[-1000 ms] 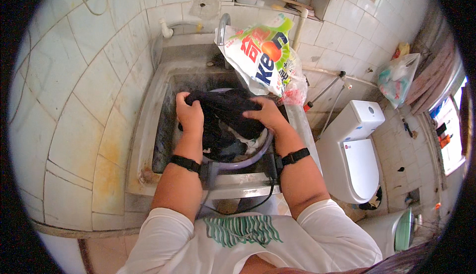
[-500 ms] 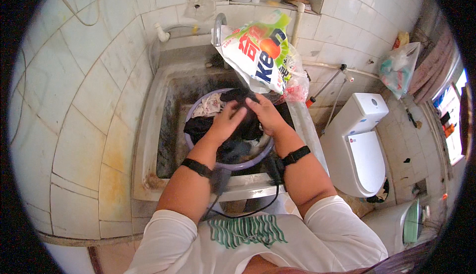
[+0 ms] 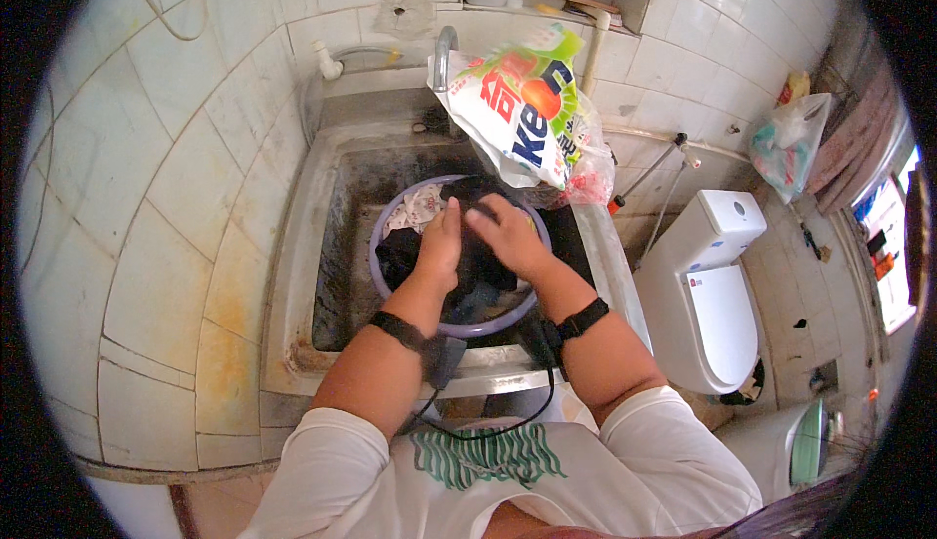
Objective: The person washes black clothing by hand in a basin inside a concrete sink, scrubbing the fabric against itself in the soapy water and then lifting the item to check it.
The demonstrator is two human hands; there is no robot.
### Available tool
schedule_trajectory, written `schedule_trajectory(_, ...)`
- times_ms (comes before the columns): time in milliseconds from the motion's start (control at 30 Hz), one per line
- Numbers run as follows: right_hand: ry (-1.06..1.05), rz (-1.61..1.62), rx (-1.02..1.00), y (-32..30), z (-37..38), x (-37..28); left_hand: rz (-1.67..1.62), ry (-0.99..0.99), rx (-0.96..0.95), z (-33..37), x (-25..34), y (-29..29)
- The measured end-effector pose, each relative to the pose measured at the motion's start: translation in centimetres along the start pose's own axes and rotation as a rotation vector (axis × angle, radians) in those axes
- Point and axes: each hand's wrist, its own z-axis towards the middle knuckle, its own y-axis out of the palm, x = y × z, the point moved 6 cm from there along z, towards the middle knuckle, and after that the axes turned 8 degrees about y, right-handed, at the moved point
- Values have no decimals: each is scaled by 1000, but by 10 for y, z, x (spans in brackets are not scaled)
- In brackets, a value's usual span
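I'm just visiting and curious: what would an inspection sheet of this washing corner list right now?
Surface: a stained metal sink set in tiled walls, dark and grimy inside.
Job's things: a purple basin in the sink holds a dark garment and a pale patterned cloth.
Clutter: a large detergent bag leans by the tap.
Grips: left hand and right hand both press into the dark garment, close together.
Cables: a black cable runs below the wrist straps.
Surroundings: a white toilet to the right, a plastic bag hanging on the wall.
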Motion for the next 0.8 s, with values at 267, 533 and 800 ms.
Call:
schedule_trajectory(267, 2, -308, 127, -2, 2, 0, -151, -194, -4, -23, 1, 23)
schedule_trajectory(533, -105, -120, 33, 14, -9, -26, -412, -284, -8, -17, -17, 15)
schedule_trajectory(800, -81, -274, 187, -7, 7, 11, -70, -274, -98, -28, 3, 31)
